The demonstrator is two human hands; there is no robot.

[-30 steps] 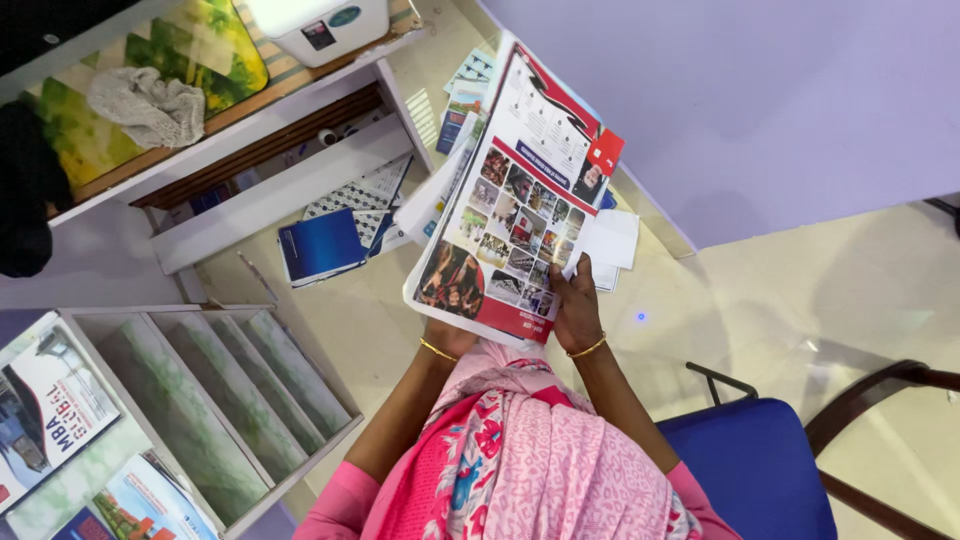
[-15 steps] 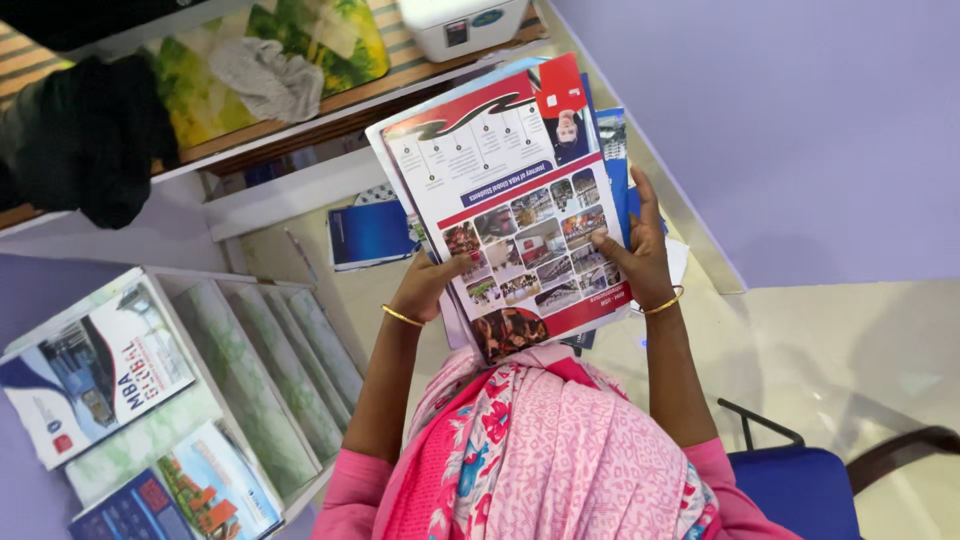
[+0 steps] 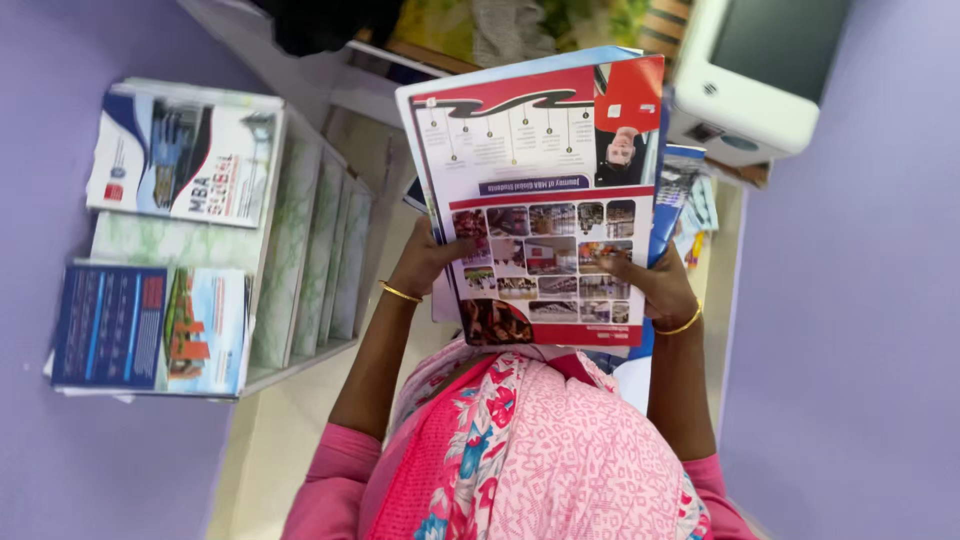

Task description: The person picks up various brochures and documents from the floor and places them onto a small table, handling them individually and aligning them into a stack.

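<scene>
Raised since before, red-and-white brochure stack (image 3: 540, 190), left hand (image 3: 425, 262) and right hand (image 3: 655, 285) fingers pinching its lower edges.

The person wears a pink top with short sleeves (image 3: 325, 470) that end above the elbows, the cloth a plain, strong pink at both arms. Over the chest hangs a draped scarf (image 3: 540, 440) in two patterns: one side is deep pink with large flowers in white, red and blue, the other is pale pink covered in a fine, mottled print of darker pink. A thin gold bangle (image 3: 400, 293) circles the wrist of the left hand (image 3: 425, 262), and a matching gold bangle (image 3: 680, 325) circles the wrist of the right hand (image 3: 655, 282). Both forearms are bare below the sleeves.
</scene>
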